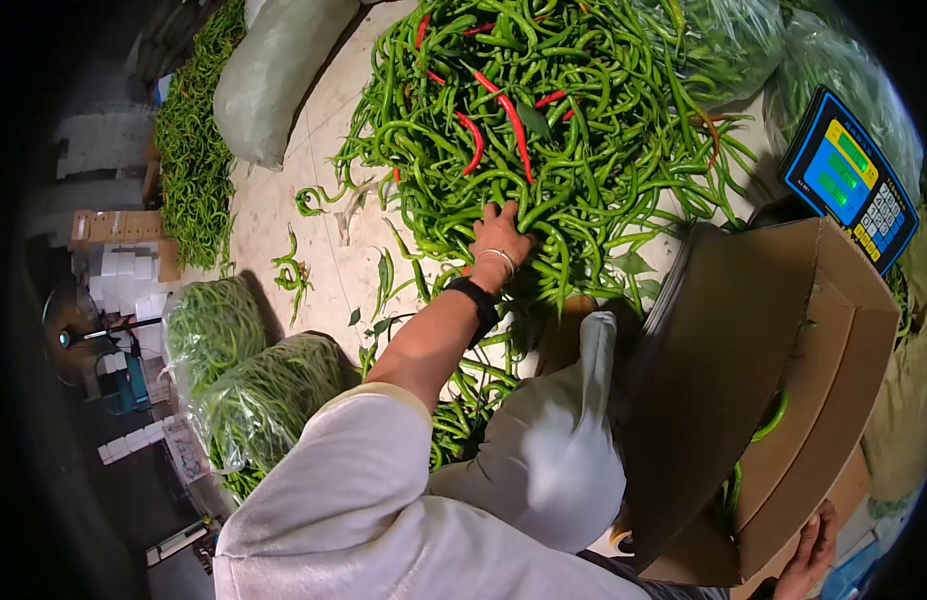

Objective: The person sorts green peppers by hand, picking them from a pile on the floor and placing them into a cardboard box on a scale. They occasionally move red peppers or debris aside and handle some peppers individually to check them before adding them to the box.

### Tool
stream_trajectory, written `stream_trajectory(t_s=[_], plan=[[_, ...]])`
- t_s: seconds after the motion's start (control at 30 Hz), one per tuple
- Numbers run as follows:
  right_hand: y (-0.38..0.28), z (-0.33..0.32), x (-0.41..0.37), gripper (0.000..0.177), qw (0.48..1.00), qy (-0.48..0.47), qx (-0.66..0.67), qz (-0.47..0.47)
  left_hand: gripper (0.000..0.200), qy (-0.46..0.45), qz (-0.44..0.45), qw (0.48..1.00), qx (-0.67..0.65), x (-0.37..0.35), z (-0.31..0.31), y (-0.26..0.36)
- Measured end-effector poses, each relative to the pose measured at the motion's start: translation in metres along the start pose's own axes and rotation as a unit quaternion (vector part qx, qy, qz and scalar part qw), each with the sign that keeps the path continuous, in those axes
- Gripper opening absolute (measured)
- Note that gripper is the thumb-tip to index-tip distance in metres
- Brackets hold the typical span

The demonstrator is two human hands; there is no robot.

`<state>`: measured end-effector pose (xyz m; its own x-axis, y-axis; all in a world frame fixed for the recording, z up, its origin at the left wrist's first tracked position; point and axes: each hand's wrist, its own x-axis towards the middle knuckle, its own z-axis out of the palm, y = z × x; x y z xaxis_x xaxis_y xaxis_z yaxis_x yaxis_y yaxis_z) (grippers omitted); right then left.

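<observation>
A large heap of green chili peppers [604, 130] with a few red chilies [504, 115] among them spreads over the pale floor. My left hand [501, 240], with a bracelet and a dark watch on the wrist, reaches into the near side of the heap. Its fingers curl onto the peppers, and the fingertips are partly hidden. On the right, a cardboard box [844, 350] stands tilted with its opening facing up and right, a few green peppers inside. My right hand [812, 552] grips the box by its lower right edge.
A digital scale display [852, 180] stands behind the box. Clear bags of green peppers [269, 395] sit at left, below a stuffed pale sack [279, 80]. Another long pepper pile [196, 150] lies at far left. Loose peppers [292, 270] dot the floor. A fan [72, 335] stands further left.
</observation>
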<state>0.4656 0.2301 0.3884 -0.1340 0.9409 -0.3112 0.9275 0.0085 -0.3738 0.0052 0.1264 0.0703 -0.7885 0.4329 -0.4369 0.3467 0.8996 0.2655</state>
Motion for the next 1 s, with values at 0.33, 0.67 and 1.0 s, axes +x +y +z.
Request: stream_trajectory(t_s=[0.33,0.67,1.0], plan=[[0.021,-0.003,0.002,0.031,1.0,0.007,-0.024,-0.009,0.083,-0.112,0.089,0.989,-0.039,0.033,0.006,-0.022],[0.035,0.005,0.003,0.03,0.998,0.017,0.044,-0.033,0.107,-0.252,0.058,0.962,-0.09,0.072,0.042,-0.035],[0.046,0.005,-0.011,0.026,0.994,0.046,0.099,-0.018,0.061,-0.119,0.068,0.976,-0.172,0.034,0.037,-0.035]])
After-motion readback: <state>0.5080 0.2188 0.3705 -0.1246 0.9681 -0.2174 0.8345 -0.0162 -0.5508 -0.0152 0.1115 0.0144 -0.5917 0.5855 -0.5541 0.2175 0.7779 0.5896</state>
